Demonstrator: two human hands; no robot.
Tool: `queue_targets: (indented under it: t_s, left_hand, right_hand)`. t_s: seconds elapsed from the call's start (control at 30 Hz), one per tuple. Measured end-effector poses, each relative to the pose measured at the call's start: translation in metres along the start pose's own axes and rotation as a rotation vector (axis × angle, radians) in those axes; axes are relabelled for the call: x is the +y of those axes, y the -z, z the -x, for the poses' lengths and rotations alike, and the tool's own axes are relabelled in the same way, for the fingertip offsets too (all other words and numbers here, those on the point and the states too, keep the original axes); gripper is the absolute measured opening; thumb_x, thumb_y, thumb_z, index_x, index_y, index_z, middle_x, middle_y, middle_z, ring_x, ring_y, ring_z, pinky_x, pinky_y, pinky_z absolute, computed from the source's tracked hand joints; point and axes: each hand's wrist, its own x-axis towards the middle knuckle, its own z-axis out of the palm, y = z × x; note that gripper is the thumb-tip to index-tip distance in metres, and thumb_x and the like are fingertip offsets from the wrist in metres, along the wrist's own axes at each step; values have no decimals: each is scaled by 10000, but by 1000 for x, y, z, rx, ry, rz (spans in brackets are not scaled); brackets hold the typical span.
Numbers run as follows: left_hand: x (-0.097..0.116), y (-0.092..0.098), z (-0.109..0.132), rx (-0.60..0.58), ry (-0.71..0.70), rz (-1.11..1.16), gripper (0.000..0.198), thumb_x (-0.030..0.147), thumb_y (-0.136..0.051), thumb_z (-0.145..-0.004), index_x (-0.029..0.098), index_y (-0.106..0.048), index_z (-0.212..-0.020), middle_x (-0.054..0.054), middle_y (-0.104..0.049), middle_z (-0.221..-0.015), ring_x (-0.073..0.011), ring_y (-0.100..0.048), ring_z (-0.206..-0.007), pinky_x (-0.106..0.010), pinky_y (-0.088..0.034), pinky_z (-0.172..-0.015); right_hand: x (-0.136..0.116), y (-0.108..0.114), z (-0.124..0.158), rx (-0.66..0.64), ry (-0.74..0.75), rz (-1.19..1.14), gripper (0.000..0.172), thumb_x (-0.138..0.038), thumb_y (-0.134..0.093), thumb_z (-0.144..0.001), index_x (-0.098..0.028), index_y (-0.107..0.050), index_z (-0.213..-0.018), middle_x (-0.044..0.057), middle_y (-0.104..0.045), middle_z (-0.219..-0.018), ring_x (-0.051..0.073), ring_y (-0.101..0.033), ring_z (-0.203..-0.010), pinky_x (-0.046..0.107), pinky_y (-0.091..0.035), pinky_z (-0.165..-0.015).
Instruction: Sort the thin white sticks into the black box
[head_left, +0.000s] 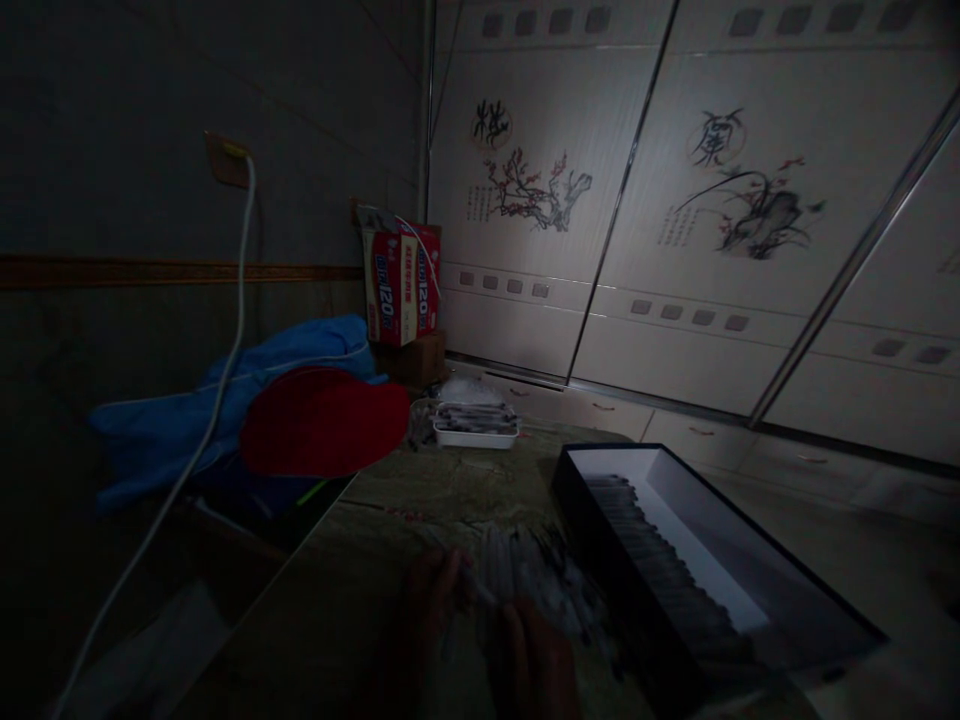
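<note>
Between left fingers (450,566) and right fingers (516,628), a slim pale stick (479,585).

**Single head view, angled forward and down**

The scene is viewed from the wearer's head, above the near side of the tabletop (450,490). The left hand (435,592) and right hand (538,650) are caught close, low in the frame. Farther off, the printed wardrobe doors (525,75) are faced across the table. The wall (315,130) is taken in along the left; the open box (705,500) is looked into from above.
</note>
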Motion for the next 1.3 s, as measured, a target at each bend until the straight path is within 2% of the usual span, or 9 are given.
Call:
queue_targets:
  t_s: [0.1, 0.2, 0.4, 0.57, 0.8, 0.93, 1.0, 1.17, 1.3]
  left_hand:
    - [-5, 0, -1, -11, -2, 54, 302, 482, -579, -736, 187, -626, -688, 14, -600, -563, -150, -563, -529, -277, -470, -555]
    - [-8, 0, -2, -43, -7, 61, 332, 514, -569, -731, 196, -638, -664, 6, -590, -537, -154, -557, -514, -280, -469, -538]
    - [-4, 1, -1, -16, 38, 39, 319, 526, -613, -686, 210, -652, -664, -20, -633, -599, -174, -590, -546, -297, -496, -547]
    - [-6, 2, 0, 39, 8, 39, 320, 516, -660, -638, 204, -652, -709, -45, -667, -732, -187, -627, -630, -300, -522, -596]
    - [-6, 4, -4, -11, -69, -69, 294, 485, -609, -712, 203, -650, -635, -22, -630, -596, -176, -589, -560, -306, -498, -604]
    - [-5, 1, -4, -26, -25, -9, 292, 473, -585, -735, 198, -643, -654, -9, -615, -577, -172, -582, -546, -297, -481, -570]
    - [0, 0, -2, -26, -3, 24, 280, 452, -570, -746, 197, -636, -651, 4, -592, -541, -161, -558, -516, -289, -467, -551]
    - [12, -3, 3, -15, 22, 46, 279, 460, -612, -693, 201, -632, -590, 9, -591, -513, -159, -552, -520, -280, -458, -555]
    - [12, -5, 0, -21, 85, 99, 345, 539, -642, -613, 196, -625, -589, 13, -574, -465, -152, -527, -464, -284, -447, -499]
  right_hand:
    - [3, -5, 4, 91, -28, 48, 513, -586, -317, -905, -217, -669, -853, 104, -710, -828, 219, -667, -726, 282, -506, -618]
    - [1, -8, 7, 178, -89, 58, 499, -610, -395, -871, -195, -654, -968, 113, -711, -896, 233, -665, -782, 303, -512, -672]
    - [-5, 2, -1, 26, 28, 4, 522, -524, -265, -943, -258, -678, -766, 47, -682, -647, 180, -640, -553, 252, -479, -522]
    - [-7, 1, 2, 168, -37, 68, 437, -565, -412, -886, -222, -679, -933, 100, -718, -848, 225, -677, -736, 283, -520, -608]
    - [-4, -3, 7, 158, -6, 48, 449, -573, -372, -894, -268, -701, -877, 87, -720, -848, 245, -674, -770, 338, -530, -672]
    - [-3, -7, 8, 225, -88, 44, 491, -614, -419, -861, -212, -660, -1009, 105, -720, -916, 242, -671, -812, 323, -530, -708]
    - [-4, -7, 7, 207, -96, 33, 487, -611, -410, -867, -215, -654, -1013, 95, -720, -902, 230, -669, -794, 307, -523, -696]
    - [-10, -1, 1, 96, -58, -17, 474, -555, -322, -919, -253, -669, -803, 41, -682, -678, 187, -626, -601, 263, -482, -566]
    - [-13, 0, 0, 134, -74, -34, 449, -595, -400, -876, -229, -656, -918, 46, -687, -721, 188, -623, -617, 259, -483, -558]
